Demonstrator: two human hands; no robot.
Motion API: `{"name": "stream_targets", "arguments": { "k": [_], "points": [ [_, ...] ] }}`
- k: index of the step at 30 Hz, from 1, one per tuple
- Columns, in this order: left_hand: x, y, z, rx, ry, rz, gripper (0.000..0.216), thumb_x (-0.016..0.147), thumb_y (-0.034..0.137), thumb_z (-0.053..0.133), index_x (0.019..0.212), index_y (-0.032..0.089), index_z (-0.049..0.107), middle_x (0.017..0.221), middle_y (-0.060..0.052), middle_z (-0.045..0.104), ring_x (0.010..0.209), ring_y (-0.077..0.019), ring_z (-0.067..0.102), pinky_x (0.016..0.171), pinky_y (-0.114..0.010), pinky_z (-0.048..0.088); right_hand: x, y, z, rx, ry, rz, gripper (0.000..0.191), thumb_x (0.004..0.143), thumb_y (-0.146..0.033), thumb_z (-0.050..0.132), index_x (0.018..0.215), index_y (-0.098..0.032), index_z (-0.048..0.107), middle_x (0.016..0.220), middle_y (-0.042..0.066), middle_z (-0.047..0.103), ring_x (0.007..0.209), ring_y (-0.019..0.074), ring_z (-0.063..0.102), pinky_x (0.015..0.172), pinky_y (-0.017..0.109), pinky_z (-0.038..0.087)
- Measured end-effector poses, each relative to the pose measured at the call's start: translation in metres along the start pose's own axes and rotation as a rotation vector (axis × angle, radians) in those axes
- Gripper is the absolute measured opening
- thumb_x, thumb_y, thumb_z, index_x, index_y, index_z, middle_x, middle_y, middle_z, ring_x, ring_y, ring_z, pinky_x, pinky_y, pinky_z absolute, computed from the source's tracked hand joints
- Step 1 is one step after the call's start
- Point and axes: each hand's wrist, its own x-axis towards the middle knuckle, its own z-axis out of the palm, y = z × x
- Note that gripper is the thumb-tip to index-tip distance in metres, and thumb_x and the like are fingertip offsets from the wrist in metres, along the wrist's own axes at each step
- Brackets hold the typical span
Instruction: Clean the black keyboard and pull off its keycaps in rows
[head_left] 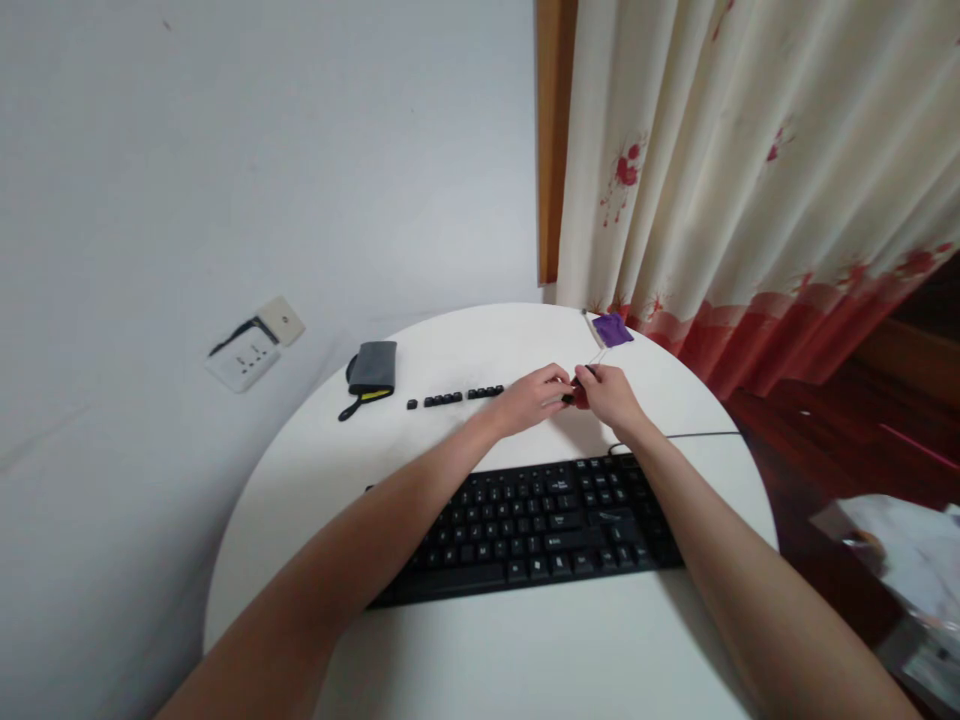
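Note:
Above the keyboard, my left hand [538, 397] and my right hand [609, 395] meet with fingers closed. Pinched in the left fingertips is a small black keycap [568, 398], partly hidden. My right hand grips what looks like a wire keycap puller [598, 355]; its thin wires stick out past the fingers and its dark handle is mostly covered. Under my forearms lies a black keyboard [555, 515], its left part hidden by my left arm. A row of loose black keycaps [442, 399] runs across the table left of my hands.
The round white table [465, 340] stands against the wall. A grey cloth pouch [373, 367] lies at back left, a purple cloth [613, 329] at back right. The keyboard's cable [705, 434] runs off the right edge. A curtain [720, 200] hangs behind; a plastic bag [900, 550] is at right.

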Motion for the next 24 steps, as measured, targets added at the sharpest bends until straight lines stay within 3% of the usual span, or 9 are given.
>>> {"name": "stream_targets", "arguments": {
  "k": [6,11,24],
  "points": [
    [0.002,0.001,-0.001,0.120,-0.030,0.004,0.016,0.095,0.019,0.053,0.109,0.019,0.062,0.112,-0.009,0.059,0.105,-0.0206,0.057,0.095,-0.038,0.049,-0.006,-0.008,0.002,0.104,-0.018,0.124,0.030,0.098,-0.026,0.046,0.074,-0.014,0.059,0.061,0.006,0.069,0.049,0.0137,0.065,0.053,0.025,0.056],
    [0.003,0.002,0.001,0.176,-0.034,0.019,0.014,0.096,0.021,0.054,0.108,0.020,0.062,0.111,-0.009,0.059,0.105,-0.0212,0.056,0.095,-0.039,0.048,-0.010,-0.012,0.000,0.104,-0.051,0.189,0.029,0.099,-0.025,0.046,0.076,-0.014,0.059,0.051,0.005,0.065,0.043,0.0158,0.064,0.043,0.022,0.050],
    [0.003,0.005,0.001,0.036,0.018,-0.045,0.016,0.094,0.027,0.059,0.106,0.021,0.065,0.111,-0.009,0.060,0.107,-0.0219,0.053,0.098,-0.038,0.045,-0.004,-0.004,0.002,0.033,-0.014,0.063,0.032,0.097,-0.028,0.049,0.069,-0.015,0.058,0.050,0.004,0.066,0.044,0.0157,0.065,0.043,0.020,0.045]
  ]
}}
